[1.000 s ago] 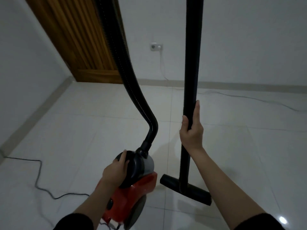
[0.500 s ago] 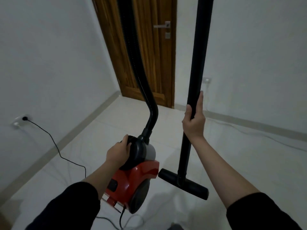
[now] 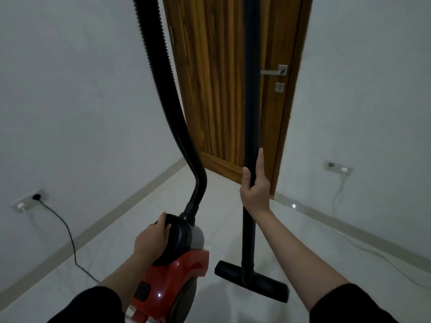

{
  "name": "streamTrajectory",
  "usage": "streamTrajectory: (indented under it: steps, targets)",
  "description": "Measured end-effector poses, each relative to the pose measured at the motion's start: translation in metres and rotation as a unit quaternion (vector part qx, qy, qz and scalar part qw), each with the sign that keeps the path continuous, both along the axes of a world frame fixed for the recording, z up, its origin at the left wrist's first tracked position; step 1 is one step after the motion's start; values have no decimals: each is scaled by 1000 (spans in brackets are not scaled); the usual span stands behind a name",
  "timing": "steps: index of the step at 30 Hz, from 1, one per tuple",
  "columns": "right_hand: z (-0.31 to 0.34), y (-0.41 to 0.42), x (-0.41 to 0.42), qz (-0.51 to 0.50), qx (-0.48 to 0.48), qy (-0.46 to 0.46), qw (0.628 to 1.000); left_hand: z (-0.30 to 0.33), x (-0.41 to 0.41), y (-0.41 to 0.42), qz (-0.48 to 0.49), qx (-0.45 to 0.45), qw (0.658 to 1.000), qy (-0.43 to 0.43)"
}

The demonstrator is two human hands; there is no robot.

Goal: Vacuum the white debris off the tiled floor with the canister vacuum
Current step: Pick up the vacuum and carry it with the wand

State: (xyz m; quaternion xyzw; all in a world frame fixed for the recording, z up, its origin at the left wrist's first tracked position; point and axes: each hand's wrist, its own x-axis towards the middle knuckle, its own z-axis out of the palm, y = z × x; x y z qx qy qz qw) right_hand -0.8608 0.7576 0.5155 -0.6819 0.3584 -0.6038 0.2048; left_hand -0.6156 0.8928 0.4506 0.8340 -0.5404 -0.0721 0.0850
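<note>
A red and black canister vacuum [image 3: 177,273] hangs low at the centre, carried by its black handle in my left hand [image 3: 151,238]. Its ribbed black hose [image 3: 168,108] rises from the canister and leaves the top of the view. My right hand [image 3: 254,187] grips the upright black wand [image 3: 250,89], with the index finger stretched along it. At the wand's lower end the black floor nozzle [image 3: 251,284] hangs just above the white tiled floor [image 3: 210,229]. No white debris shows on the tiles in view.
A closed wooden door [image 3: 221,78] with a metal handle [image 3: 274,71] stands ahead in the corner. A black power cord [image 3: 67,234] runs from a wall socket [image 3: 30,199] on the left. Another socket [image 3: 338,167] with a white cable sits on the right wall.
The view has swung left and up: the door has shifted from upper left towards centre and the left socket has come into view. Both hands keep the same grips.
</note>
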Motion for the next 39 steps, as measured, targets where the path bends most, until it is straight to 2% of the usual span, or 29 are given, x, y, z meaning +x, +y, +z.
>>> streamTrajectory:
  steps: [4, 13, 18, 26, 32, 39]
  targets:
    - [-2, -98, 40, 28, -10, -6, 1000, -8, 36, -94, 8, 26, 1000, 10]
    - [-12, -319, 155, 16, -14, 21, 1000, -11, 138, -297, 27, 11, 999, 18]
    - [-27, -457, 235, 32, 40, 12, 999, -27, 210, -416, 44, 13, 998, 33]
    - [-58, -629, 369, 56, 55, 25, 997, -44, 333, -576, 68, 26, 996, 50]
    - [-113, -740, 480, 55, 37, 31, 997, -108, 430, -690, 78, 45, 994, 63]
    - [-225, -856, 582, 73, 21, 37, 996, -227, 521, -788, 90, 21, 995, 36]
